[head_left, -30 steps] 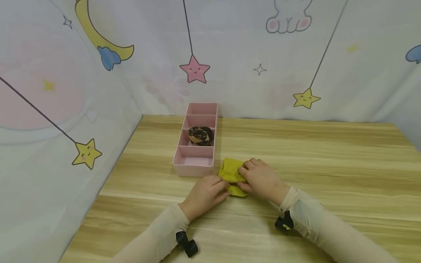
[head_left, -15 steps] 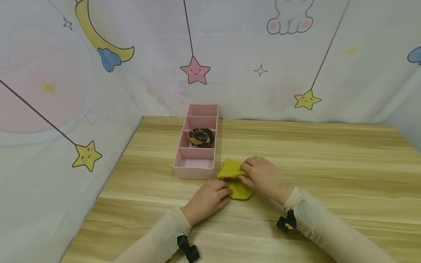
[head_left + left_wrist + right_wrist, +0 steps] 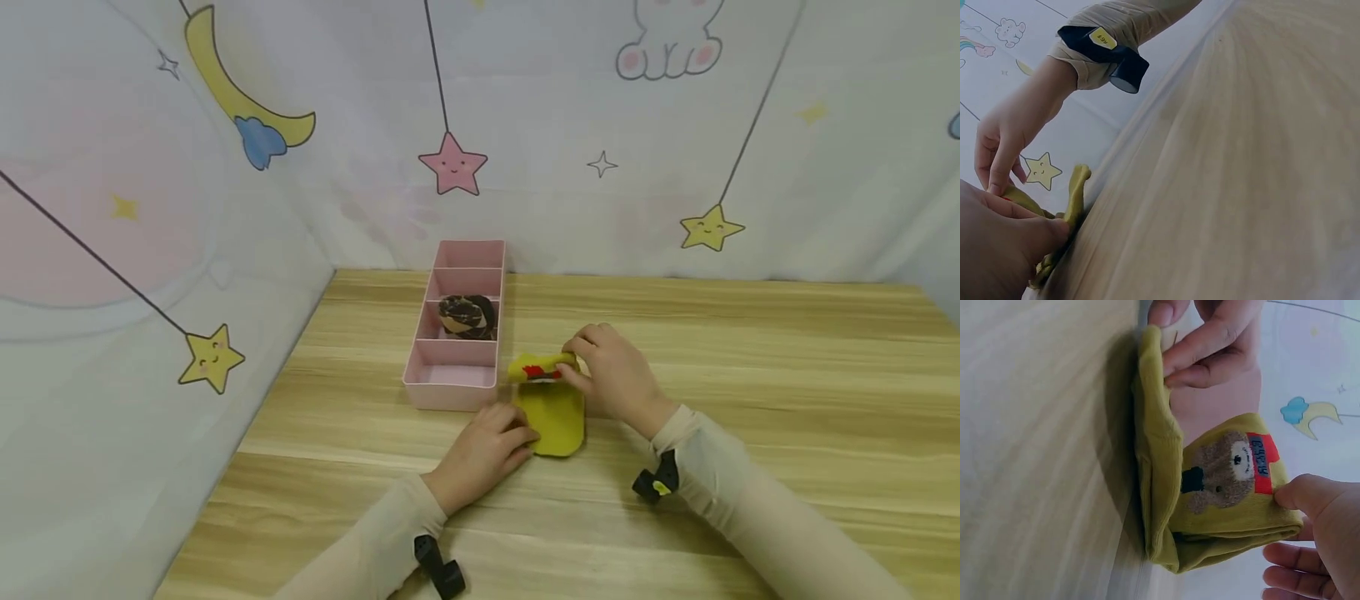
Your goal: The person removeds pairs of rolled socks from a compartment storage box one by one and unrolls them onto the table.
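"Head view: where is the yellow sock (image 3: 553, 423) lying?"

"It's resting on the wooden surface (image 3: 712, 325), just beside the near end of the pink box (image 3: 453, 398). Its near part is spreading flat, and its far part is standing up in a fold."

"What is each grip doing?"

"My left grip (image 3: 480, 446) is pinching the left edge of the flat part between thumb and fingers. My right grip (image 3: 618, 375) is pinching the raised fold, thumb in front, fingers behind."

"And the right wrist view?"

"A brown bear patch (image 3: 1225, 472) is showing on the fold, with a lettered red patch (image 3: 1264, 464) sitting beside my right thumb."

"What is the box holding?"

"A dark, tan-patterned bundle (image 3: 467, 317) is sitting in the second compartment (image 3: 429, 323) from the near end."
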`<action>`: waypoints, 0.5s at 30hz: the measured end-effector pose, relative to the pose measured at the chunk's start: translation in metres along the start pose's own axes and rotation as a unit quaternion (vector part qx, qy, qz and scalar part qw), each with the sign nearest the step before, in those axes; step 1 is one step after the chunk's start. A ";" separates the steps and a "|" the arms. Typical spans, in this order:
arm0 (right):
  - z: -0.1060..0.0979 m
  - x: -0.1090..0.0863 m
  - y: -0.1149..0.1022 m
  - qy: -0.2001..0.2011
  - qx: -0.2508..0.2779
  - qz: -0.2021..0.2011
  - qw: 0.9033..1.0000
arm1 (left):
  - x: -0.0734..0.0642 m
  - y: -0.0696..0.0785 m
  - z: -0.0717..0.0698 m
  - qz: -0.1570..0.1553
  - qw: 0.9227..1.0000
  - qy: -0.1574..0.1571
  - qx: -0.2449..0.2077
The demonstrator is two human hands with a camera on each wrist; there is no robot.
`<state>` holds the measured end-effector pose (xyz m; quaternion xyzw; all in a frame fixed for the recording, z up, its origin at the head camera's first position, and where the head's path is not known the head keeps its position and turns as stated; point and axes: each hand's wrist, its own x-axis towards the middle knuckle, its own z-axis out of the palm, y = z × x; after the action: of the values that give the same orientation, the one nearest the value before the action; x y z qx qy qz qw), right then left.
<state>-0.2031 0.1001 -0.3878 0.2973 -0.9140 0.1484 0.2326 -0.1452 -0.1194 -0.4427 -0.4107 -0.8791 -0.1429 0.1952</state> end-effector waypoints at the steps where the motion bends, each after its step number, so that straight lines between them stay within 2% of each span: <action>1: 0.000 0.001 0.001 0.001 0.005 0.004 1.000 | 0.000 0.000 0.000 -0.005 1.000 -0.003 -0.003; 6: 0.003 0.007 0.007 0.003 0.017 0.030 0.999 | 0.000 0.001 0.001 -0.019 1.000 -0.021 -0.011; 11: 0.007 0.012 0.012 -0.001 0.031 0.057 0.998 | 0.000 0.001 0.001 -0.007 1.000 -0.009 -0.001; 15: 0.012 0.015 0.016 0.001 0.043 0.064 0.997 | 0.000 0.000 0.001 -0.001 1.000 0.001 0.002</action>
<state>-0.2274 0.1005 -0.3923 0.2479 -0.9236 0.2029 0.2105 -0.1452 -0.1187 -0.4431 -0.4093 -0.8797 -0.1417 0.1964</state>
